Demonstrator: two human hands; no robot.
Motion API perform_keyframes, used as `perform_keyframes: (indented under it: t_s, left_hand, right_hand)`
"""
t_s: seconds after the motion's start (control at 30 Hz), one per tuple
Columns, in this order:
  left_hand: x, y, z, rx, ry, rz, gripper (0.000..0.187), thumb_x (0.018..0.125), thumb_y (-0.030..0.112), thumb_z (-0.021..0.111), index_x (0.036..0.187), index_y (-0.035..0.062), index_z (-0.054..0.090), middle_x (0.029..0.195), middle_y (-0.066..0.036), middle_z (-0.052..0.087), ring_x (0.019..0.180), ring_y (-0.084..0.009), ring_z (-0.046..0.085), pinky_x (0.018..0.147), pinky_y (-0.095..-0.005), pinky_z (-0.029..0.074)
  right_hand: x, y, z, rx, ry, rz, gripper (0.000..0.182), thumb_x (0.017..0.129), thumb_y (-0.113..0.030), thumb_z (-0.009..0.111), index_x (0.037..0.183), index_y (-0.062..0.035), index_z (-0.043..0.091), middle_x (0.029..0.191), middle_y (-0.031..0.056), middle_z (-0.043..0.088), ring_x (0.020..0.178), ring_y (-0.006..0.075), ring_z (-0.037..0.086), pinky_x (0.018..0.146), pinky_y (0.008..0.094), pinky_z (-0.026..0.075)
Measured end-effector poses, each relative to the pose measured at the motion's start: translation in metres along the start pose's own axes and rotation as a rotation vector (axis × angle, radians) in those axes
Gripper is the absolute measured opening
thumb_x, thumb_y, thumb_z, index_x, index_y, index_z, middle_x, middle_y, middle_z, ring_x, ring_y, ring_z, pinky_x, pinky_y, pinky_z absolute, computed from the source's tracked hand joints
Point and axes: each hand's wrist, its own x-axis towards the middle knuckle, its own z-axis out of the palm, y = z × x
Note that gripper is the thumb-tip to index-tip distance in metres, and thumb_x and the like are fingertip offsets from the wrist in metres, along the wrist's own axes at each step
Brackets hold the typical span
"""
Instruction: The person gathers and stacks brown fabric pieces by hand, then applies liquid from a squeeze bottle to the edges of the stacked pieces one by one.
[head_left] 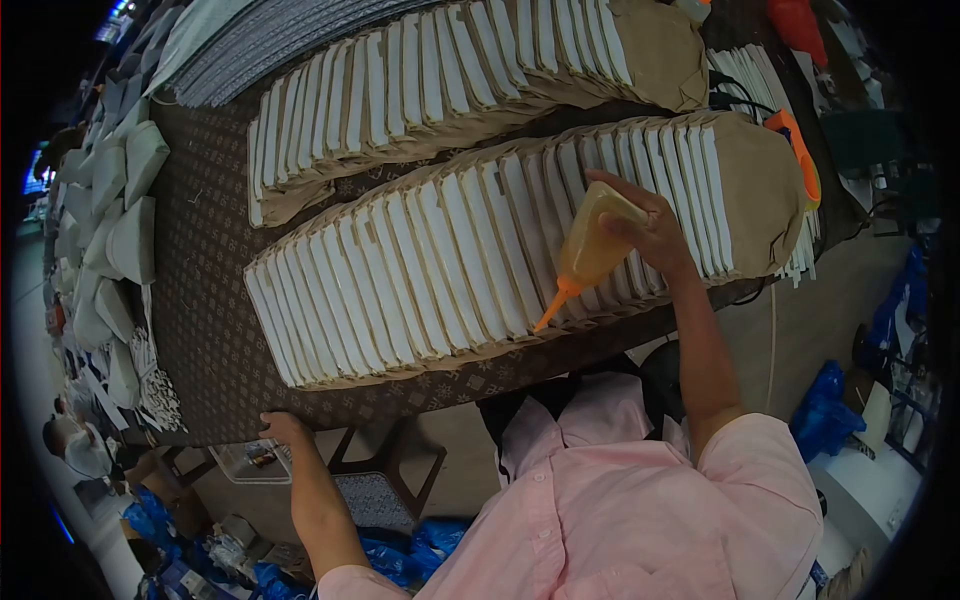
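Note:
My right hand (655, 230) is wrapped round a squeeze bottle (592, 245) of yellowish liquid. The bottle is tilted down, and its orange nozzle points at the lower edge of the nearer row of overlapping brown pieces with white strips (400, 275). A second such row (430, 85) lies behind it. My left hand (285, 428) is at the table's front edge, left of the nearer row; its fingers are partly curled and too small to read clearly.
A patterned dark table (200, 300) bears stacked grey sheets (270, 45) at the back and grey pieces (130, 240) on the left. Orange-handled scissors (797, 150) lie at the right. Below are a stool (385, 480), a white basket (253, 463) and blue bags (828, 412).

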Motion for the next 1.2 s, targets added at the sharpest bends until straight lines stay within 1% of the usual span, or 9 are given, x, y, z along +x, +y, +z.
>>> perform_keyframes:
  t_s: [0.4,0.53,0.6,0.73,0.8,0.93,1.03,1.1,1.2]
  left_hand:
    - [0.011,-0.006,0.003,0.017,-0.003,-0.001,0.07,0.086,0.049,0.038,0.135,0.0034,0.018,0.129,-0.029,0.034,0.112,-0.0462,0.041,0.092,-0.0546,0.034]
    - [0.013,-0.008,0.004,0.003,-0.025,0.008,0.069,0.087,0.048,0.037,0.136,0.0032,0.016,0.128,-0.03,0.036,0.111,-0.046,0.042,0.092,-0.0537,0.035]
    - [0.02,-0.011,0.007,0.032,-0.006,0.008,0.069,0.087,0.048,0.037,0.136,0.0033,0.016,0.127,-0.03,0.036,0.111,-0.046,0.043,0.091,-0.0533,0.035]
    - [0.031,-0.017,0.013,0.056,0.02,0.029,0.069,0.088,0.048,0.036,0.136,0.0037,0.015,0.126,-0.031,0.037,0.109,-0.0457,0.044,0.091,-0.053,0.036]
    - [0.027,-0.015,0.01,0.059,0.016,0.021,0.069,0.088,0.048,0.036,0.136,0.0037,0.015,0.126,-0.031,0.037,0.11,-0.0456,0.044,0.091,-0.053,0.036]
    - [0.003,0.0,0.0,0.063,0.005,-0.022,0.069,0.088,0.048,0.035,0.137,0.0037,0.015,0.126,-0.031,0.037,0.11,-0.0452,0.044,0.092,-0.0527,0.036]
    - [-0.003,0.004,-0.003,0.072,-0.003,-0.017,0.07,0.088,0.049,0.035,0.137,0.0036,0.014,0.127,-0.031,0.037,0.111,-0.045,0.043,0.092,-0.0523,0.036]
    - [0.0,0.002,-0.002,0.068,-0.011,-0.018,0.07,0.088,0.049,0.034,0.137,0.0035,0.013,0.127,-0.03,0.037,0.111,-0.045,0.043,0.092,-0.0522,0.035]
    - [0.007,-0.002,0.0,0.063,-0.019,-0.017,0.071,0.088,0.049,0.034,0.137,0.0032,0.012,0.128,-0.03,0.036,0.111,-0.0449,0.043,0.092,-0.052,0.035]
  right_hand:
    - [-0.008,-0.02,0.009,-0.137,-0.084,-0.152,0.05,0.075,-0.015,0.07,0.122,-0.0105,0.053,0.107,0.0006,0.058,0.096,0.0089,0.053,0.085,0.0259,0.042]
    - [-0.003,-0.009,-0.001,-0.021,-0.058,-0.06,0.05,0.077,-0.018,0.069,0.123,-0.0067,0.051,0.112,0.0031,0.056,0.096,0.0109,0.054,0.085,0.0269,0.043]
    - [0.008,-0.001,-0.007,0.472,0.155,-0.003,0.053,0.08,-0.023,0.066,0.124,-0.002,0.047,0.113,0.0059,0.054,0.096,0.0123,0.054,0.085,0.0272,0.044]
    - [0.031,0.002,-0.018,0.593,0.407,-0.078,0.055,0.082,-0.027,0.063,0.125,0.0009,0.043,0.111,0.0076,0.053,0.095,0.0132,0.055,0.081,0.0262,0.046]
    - [0.043,0.004,-0.024,0.544,0.537,-0.095,0.054,0.082,-0.025,0.063,0.125,-0.0003,0.043,0.108,0.0076,0.054,0.095,0.0135,0.055,0.077,0.0261,0.048]
    - [0.058,0.0,-0.025,0.473,0.585,-0.126,0.055,0.082,-0.026,0.063,0.126,-0.0005,0.043,0.109,0.0089,0.054,0.095,0.0141,0.055,0.074,0.0255,0.049]
    - [0.063,0.0,-0.024,0.302,0.582,-0.2,0.057,0.082,-0.028,0.063,0.126,0.0004,0.043,0.111,0.0095,0.054,0.097,0.0138,0.054,0.079,0.0258,0.046]
    - [0.065,-0.003,-0.022,-0.038,0.633,-0.233,0.058,0.081,-0.031,0.065,0.125,0.0011,0.045,0.113,0.0093,0.054,0.1,0.013,0.052,0.085,0.0253,0.042]
    - [0.067,-0.004,-0.019,-0.03,0.62,-0.23,0.057,0.08,-0.031,0.065,0.124,0.0004,0.046,0.114,0.0086,0.054,0.103,0.0127,0.051,0.088,0.0254,0.039]
